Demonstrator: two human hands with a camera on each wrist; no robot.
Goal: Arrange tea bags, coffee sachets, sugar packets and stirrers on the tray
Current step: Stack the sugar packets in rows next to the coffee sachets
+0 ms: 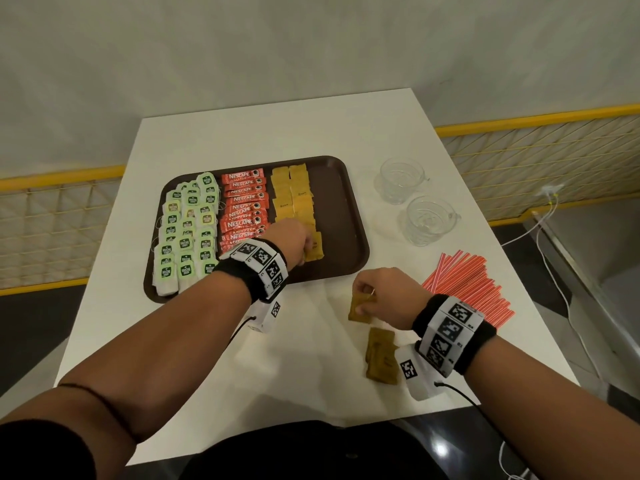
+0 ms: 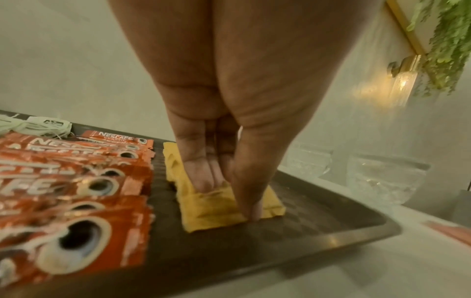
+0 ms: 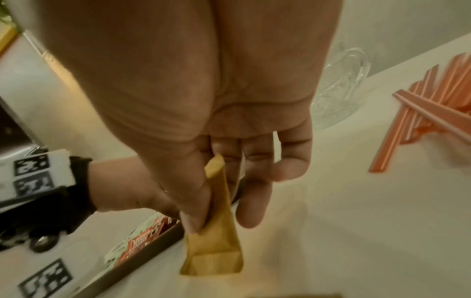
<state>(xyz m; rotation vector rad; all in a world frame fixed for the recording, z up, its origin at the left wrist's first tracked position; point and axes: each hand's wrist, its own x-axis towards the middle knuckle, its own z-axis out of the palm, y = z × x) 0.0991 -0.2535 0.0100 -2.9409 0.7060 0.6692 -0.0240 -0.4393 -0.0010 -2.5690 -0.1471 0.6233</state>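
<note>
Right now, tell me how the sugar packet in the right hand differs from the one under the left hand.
The packet in the right hand is off the tray, above the white table; the packet under the left hand lies on the tray. The first hangs upright, pinched by the right hand; the second lies flat, pressed by the left hand. The first looks browner, the second yellower. Both are small paper sugar packets.
</note>
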